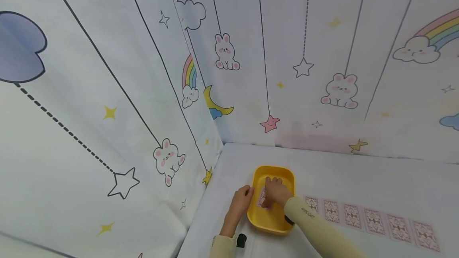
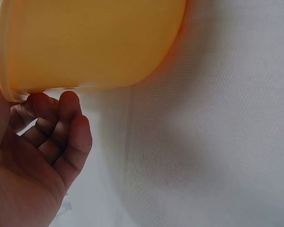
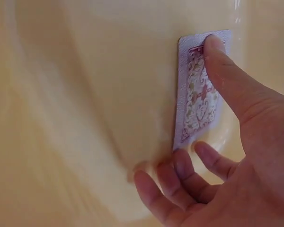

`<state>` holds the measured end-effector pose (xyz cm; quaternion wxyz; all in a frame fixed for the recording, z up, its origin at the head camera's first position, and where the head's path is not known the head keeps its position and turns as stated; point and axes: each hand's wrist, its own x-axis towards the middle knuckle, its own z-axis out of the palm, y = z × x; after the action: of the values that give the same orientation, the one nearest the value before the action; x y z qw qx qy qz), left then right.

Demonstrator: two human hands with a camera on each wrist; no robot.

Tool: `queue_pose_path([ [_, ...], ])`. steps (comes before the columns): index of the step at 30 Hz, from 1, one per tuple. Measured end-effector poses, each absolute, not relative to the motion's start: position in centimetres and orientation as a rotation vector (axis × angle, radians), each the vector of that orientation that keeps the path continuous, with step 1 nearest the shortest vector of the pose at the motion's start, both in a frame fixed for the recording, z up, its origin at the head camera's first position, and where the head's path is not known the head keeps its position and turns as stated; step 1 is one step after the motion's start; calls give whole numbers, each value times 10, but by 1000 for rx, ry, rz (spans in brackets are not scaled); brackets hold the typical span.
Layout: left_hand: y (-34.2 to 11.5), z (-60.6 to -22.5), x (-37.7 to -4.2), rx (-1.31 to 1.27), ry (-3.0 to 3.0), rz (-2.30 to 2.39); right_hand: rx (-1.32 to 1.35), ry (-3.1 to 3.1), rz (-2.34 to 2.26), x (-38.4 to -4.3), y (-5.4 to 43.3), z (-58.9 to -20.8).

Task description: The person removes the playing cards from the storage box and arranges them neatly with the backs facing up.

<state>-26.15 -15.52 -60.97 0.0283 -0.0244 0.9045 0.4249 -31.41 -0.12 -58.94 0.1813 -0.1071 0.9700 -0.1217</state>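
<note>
In the head view, a yellow plastic tub [image 1: 265,224] with rounded corners stands on the white table. My left hand [image 1: 241,201] holds its left rim; in the left wrist view the bent fingers [image 2: 78,137] press the outer wall just below the lip, and the thumb is mostly out of sight. Inside the tub my right hand [image 1: 275,192] grips a playing card [image 3: 199,90] with a patterned pink-and-white back. Its thumb lies on one short end, and the fingertips [image 3: 182,161] are at the opposite end. Whether the card is a single one or a small stack, I cannot tell.
To the right of the tub, several playing cards [image 1: 374,221] lie back up in a slanting row on the white table [image 1: 337,170]. White sheets with drawn bunnies, stars and clouds [image 1: 193,13] form walls at the left and back.
</note>
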Motion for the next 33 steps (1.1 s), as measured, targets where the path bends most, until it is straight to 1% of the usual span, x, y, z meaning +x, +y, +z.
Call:
queue_pose_path([
  [7, -152, -609, -262, -48, 2804, 1308, -266, 2761, -346, -315, 6, -590],
  [11, -153, -610, -263, -55, 2796, 1307, -307, 2793, -408, -313, 8, -587],
  [15, -155, -613, -263, -80, 2798, 1300, -360, 2796, -524, -313, 8, -586],
  [24, -154, -611, -259, -89, 2771, 1315, -293, 2657, -898, -311, 18, -583],
  [33, -152, -607, -256, -96, 2764, 1332, -320, 2532, -1202, -298, 44, -560],
])
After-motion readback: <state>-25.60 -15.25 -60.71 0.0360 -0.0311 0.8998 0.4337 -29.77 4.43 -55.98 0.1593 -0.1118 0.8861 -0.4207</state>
